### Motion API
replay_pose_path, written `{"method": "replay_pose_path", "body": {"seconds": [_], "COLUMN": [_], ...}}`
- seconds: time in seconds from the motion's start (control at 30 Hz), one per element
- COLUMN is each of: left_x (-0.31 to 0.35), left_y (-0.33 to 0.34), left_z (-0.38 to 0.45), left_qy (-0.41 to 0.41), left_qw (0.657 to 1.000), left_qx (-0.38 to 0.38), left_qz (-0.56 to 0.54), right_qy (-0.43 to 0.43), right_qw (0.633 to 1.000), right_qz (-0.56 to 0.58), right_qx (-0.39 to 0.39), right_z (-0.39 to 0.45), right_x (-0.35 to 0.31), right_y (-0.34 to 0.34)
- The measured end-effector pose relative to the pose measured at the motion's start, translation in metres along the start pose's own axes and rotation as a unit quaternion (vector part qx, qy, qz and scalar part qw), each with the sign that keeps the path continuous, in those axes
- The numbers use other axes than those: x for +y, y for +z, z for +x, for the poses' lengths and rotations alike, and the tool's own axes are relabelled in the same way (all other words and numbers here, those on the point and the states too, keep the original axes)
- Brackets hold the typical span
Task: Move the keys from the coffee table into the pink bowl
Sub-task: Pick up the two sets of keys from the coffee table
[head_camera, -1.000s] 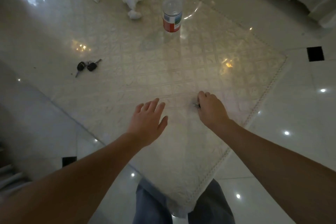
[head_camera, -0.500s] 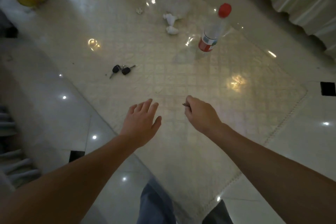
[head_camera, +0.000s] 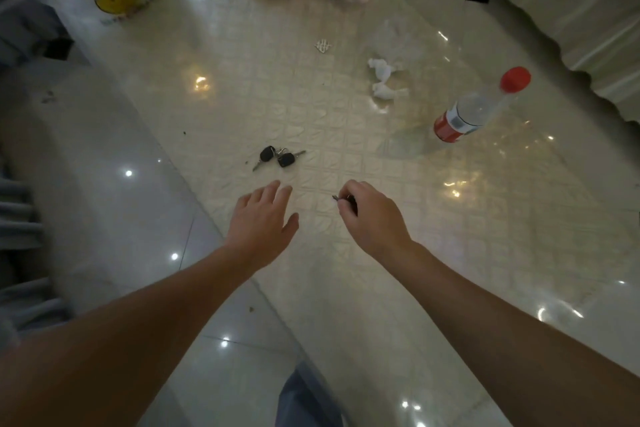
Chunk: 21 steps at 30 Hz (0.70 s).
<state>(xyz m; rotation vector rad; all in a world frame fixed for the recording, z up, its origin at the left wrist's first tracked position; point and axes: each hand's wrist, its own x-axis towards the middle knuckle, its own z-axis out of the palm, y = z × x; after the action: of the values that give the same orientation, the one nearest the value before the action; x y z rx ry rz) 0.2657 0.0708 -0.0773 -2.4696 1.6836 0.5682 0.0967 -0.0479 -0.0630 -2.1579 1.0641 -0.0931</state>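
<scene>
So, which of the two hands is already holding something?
The right hand: its fingers are curled around a small metal piece, likely a key. The left hand is open and empty, near the black-headed keys on the table.

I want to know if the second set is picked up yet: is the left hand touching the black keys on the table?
Apart. In the head view the open left hand hovers short of the black keys, with bare table showing between fingertips and keys.

Glass coffee table point(head_camera: 346, 288) bears keys point(head_camera: 278, 158), bottle point(head_camera: 474, 109), tissues point(head_camera: 382, 78).
</scene>
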Motion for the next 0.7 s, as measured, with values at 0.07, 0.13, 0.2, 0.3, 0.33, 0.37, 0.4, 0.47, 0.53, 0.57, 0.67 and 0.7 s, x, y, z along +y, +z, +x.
{"method": "replay_pose_path", "body": {"seconds": [0.07, 0.13, 0.2, 0.3, 0.33, 0.37, 0.4, 0.47, 0.53, 0.57, 0.67, 0.7], "left_x": [-0.011, -0.019, -0.028, -0.036, -0.037, -0.038, -0.038, -0.037, -0.034, -0.032, -0.023, -0.019], "left_y": [0.005, 0.009, 0.013, 0.015, 0.016, 0.017, 0.017, 0.019, 0.02, 0.02, 0.021, 0.022], "left_z": [0.014, 0.028, 0.043, 0.066, 0.072, 0.078, 0.083, 0.09, 0.095, 0.097, 0.1, 0.1], "left_qy": [-0.007, -0.007, -0.006, -0.032, -0.042, -0.051, -0.056, -0.052, -0.034, -0.026, 0.001, 0.014], "left_qw": [1.0, 1.0, 1.0, 0.999, 0.999, 0.999, 0.998, 0.998, 0.999, 0.999, 0.999, 0.999], "left_qx": [0.001, 0.007, 0.01, 0.003, -0.001, -0.004, -0.006, -0.006, 0.004, 0.011, 0.027, 0.029], "left_qz": [-0.008, -0.003, 0.004, -0.001, -0.007, -0.016, -0.023, -0.027, -0.028, -0.032, -0.045, -0.041], "right_qy": [0.019, 0.039, 0.053, 0.074, 0.083, 0.093, 0.102, 0.116, 0.123, 0.125, 0.131, 0.134], "right_qw": [1.0, 0.999, 0.998, 0.997, 0.996, 0.995, 0.994, 0.992, 0.991, 0.991, 0.99, 0.99], "right_qz": [0.007, 0.016, 0.022, 0.031, 0.033, 0.036, 0.039, 0.044, 0.046, 0.047, 0.046, 0.048], "right_qx": [0.002, 0.004, 0.01, 0.019, 0.02, 0.019, 0.018, 0.02, 0.023, 0.024, 0.027, 0.027], "right_z": [0.008, 0.015, 0.022, 0.028, 0.029, 0.028, 0.028, 0.027, 0.025, 0.025, 0.021, 0.019], "right_x": [0.001, 0.003, 0.007, 0.014, 0.017, 0.02, 0.023, 0.028, 0.031, 0.032, 0.035, 0.036], "right_y": [0.011, 0.019, 0.028, 0.037, 0.039, 0.04, 0.041, 0.042, 0.041, 0.041, 0.039, 0.039]}}
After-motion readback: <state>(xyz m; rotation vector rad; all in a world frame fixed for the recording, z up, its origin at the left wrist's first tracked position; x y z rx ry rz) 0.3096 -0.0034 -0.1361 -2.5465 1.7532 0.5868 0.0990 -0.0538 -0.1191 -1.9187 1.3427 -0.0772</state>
